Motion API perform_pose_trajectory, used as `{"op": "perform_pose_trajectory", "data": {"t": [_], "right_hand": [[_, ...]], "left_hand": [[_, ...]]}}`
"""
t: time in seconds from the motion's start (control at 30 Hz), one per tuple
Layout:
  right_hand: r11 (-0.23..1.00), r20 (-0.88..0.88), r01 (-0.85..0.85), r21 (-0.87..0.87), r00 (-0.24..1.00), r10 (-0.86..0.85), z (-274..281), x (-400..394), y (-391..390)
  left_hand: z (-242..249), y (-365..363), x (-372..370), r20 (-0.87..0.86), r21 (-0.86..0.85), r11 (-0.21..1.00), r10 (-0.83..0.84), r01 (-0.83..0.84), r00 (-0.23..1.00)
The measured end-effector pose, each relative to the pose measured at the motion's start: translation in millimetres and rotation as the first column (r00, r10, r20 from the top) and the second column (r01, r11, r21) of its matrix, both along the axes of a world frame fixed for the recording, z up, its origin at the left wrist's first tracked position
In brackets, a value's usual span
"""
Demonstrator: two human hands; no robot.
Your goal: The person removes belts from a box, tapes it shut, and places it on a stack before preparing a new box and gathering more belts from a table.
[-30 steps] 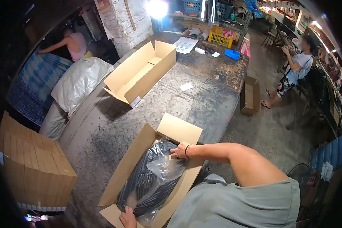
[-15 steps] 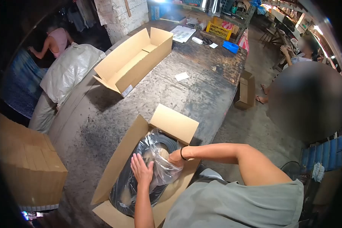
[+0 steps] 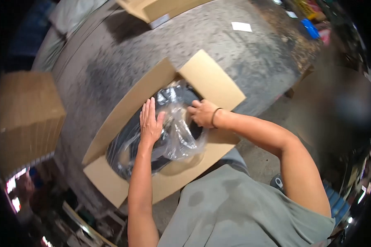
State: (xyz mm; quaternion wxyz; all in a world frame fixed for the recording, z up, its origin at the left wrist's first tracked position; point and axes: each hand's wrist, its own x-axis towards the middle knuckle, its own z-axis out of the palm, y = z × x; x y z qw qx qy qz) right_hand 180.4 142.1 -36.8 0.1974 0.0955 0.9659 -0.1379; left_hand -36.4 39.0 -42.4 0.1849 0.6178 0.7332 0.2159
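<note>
An open cardboard box (image 3: 218, 80) with raised flaps sits at the table's near edge. Inside it lies a coiled black strip or hose (image 3: 125, 142), wrapped in a clear plastic bag (image 3: 179, 138). My left hand (image 3: 151, 121) rests flat on the wrapped coil, its fingers stretched out and the thumb apart. At the coil's right side, my right hand (image 3: 202, 113) has its fingers curled in against the plastic, apparently gripping it. The fingertips are partly hidden. A dark band circles the right wrist.
Another open cardboard box (image 3: 169, 14) stands farther back on the worn table (image 3: 193, 39). A white card (image 3: 241, 26) and a blue object (image 3: 310, 29) lie to the right. Stacked cardboard (image 3: 29, 111) rises at the left, with a pale sack (image 3: 72, 14) beyond.
The view has tilted down and closer to the box. My right hand has come up from the coil's centre to its right edge, fingers curled. My left hand stays flat on the wrapped coil.
</note>
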Motion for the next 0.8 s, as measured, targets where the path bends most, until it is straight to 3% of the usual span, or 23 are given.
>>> {"op": "perform_pose_trajectory", "data": {"t": [0.1,0.13,0.2,0.3,0.4,0.47,0.5,0.53,0.6,0.63,0.67,0.7,0.73,0.77,0.8], "right_hand": [[1.000,-0.047,0.006,0.007,0.999,-0.006,2,-2,-3],[0.998,-0.063,0.039,-0.046,0.997,-0.042,1,1,0],[0.993,-0.166,0.078,-0.088,0.982,-0.092,-2,-12,4],[0.988,-0.247,0.132,-0.081,0.958,-0.148,-7,-32,12],[0.925,-0.503,0.312,-0.215,0.777,-0.379,-4,-45,19],[0.739,-0.466,0.415,-0.530,0.586,-0.663,13,-47,19],[0.739,-0.507,0.483,-0.470,0.537,-0.674,9,-45,22],[0.636,-0.441,0.506,-0.583,0.460,-0.771,7,-41,23],[0.479,0.023,0.635,-0.606,0.616,-0.787,10,-21,37],[0.497,0.017,0.604,-0.623,0.646,-0.763,18,-10,35],[0.517,0.009,0.570,-0.639,0.677,-0.736,25,1,30],[0.614,-0.033,0.464,-0.638,0.780,-0.624,24,12,25],[0.733,-0.071,0.373,-0.568,0.865,-0.496,23,17,18],[0.767,-0.034,0.300,-0.567,0.922,-0.385,29,17,11],[0.792,-0.002,0.219,-0.570,0.963,-0.268,36,14,5]], "left_hand": [[-5,-26,-28,-0.201,0.025,0.980,0.197,-0.196,0.960],[-10,-24,-24,-0.237,0.096,0.985,0.165,-0.146,0.957],[-7,-23,-22,-0.348,-0.031,0.987,0.139,-0.160,0.927],[-2,-12,-21,-0.335,-0.090,0.965,0.202,-0.245,0.920],[5,-10,-21,-0.295,-0.161,0.954,0.200,-0.255,0.934],[11,-10,-23,-0.229,-0.229,0.946,0.179,-0.231,0.957],[9,-14,-22,-0.262,-0.132,0.970,0.166,-0.206,0.951],[9,-17,-21,-0.249,-0.127,0.972,0.162,-0.198,0.955],[8,-17,-12,0.215,0.111,0.954,0.251,-0.279,0.944],[31,-15,-4,0.367,0.003,0.955,0.274,-0.296,0.889],[50,-17,11,0.390,-0.117,0.967,0.256,-0.228,0.885],[69,-18,29,0.410,-0.234,0.959,0.244,-0.158,0.879],[93,-15,45,0.288,-0.392,0.918,0.179,-0.054,0.941],[105,-9,59,0.157,-0.559,0.828,0.046,0.051,0.987],[95,-10,68,0.237,-0.521,0.841,-0.023,0.147,0.971]]}}
